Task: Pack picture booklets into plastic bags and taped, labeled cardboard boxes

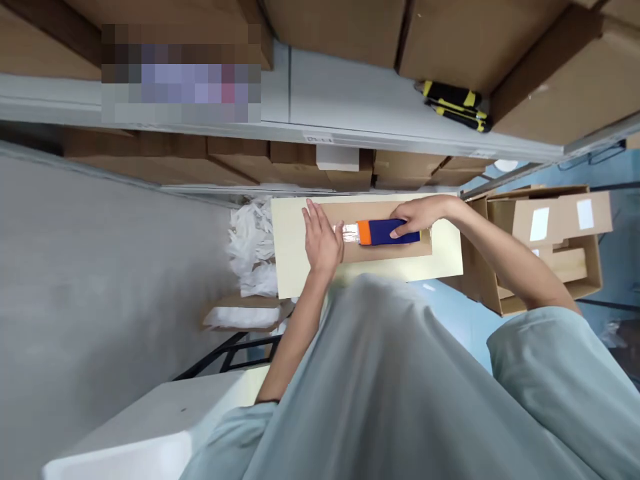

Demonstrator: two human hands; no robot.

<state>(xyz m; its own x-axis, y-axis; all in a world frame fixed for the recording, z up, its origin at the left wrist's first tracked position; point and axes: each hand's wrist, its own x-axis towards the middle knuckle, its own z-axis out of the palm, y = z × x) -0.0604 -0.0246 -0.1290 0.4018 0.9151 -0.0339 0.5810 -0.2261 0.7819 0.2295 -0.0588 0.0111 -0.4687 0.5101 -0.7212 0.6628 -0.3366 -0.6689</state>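
Observation:
A flat brown cardboard box lies on a pale yellow board in front of me. My right hand grips a dark blue and orange tape dispenser from above, thumb along its near side. From the orange end, a shiny clear strip of tape runs left over the cardboard. My left hand rests on the left part of the cardboard with fingers stretched out, at the strip's left end. What is under its palm is hidden.
Cardboard boxes fill the shelf ahead, where black-and-yellow cutters lie. White plastic wrapping is heaped left of the board. An open carton stands at right. A white surface is at lower left, beside a grey wall.

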